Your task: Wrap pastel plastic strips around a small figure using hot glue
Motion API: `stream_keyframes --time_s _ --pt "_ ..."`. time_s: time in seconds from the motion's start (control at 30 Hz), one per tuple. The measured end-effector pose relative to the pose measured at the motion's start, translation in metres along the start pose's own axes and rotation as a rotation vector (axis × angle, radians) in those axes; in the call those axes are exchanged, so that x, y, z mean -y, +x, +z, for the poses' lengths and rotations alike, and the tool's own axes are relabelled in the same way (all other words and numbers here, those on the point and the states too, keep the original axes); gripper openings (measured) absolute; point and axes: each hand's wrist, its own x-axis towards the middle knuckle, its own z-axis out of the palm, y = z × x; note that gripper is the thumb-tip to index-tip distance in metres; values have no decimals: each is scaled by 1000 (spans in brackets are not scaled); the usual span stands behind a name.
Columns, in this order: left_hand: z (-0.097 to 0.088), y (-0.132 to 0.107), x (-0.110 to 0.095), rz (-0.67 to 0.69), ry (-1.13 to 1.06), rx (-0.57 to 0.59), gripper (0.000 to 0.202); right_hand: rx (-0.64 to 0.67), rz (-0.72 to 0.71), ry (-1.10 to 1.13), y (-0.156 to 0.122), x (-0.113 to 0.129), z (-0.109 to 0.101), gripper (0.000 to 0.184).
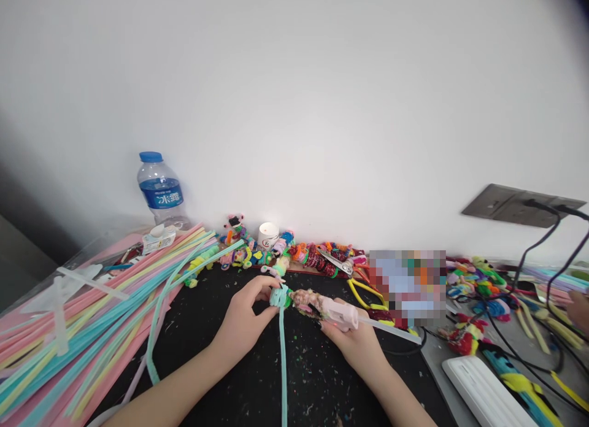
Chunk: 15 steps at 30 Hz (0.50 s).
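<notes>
The left hand had its grip closed on a little mint fuzzy piece, pinching it with the thumb and fingers. The piece was up over the black mat, in the middle, and a dark green bit showed on its right side. One long mint strip went from it straight down toward the person.

The right hand had its grip wrapped around a pink glue gun. The gun lay sideways, with its messy brown front pointing left at the piece and a clear glue stick poking out the back, a bit lower. So the piece was just left of the gun's tip, and the left hand was the nearer one. I cannot tell if the tip touched it.

Lots of fuzzy sticks lay on the left. Scissors with yellow handles lay behind the gun, and a paper cup stood near the wall.
</notes>
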Motion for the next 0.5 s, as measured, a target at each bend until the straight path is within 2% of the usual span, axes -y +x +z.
stream_keyframes --time_s 0.5 --pt "0 -2 -1 -1 21 7 21 10 0 -3 1 1 -1 6"
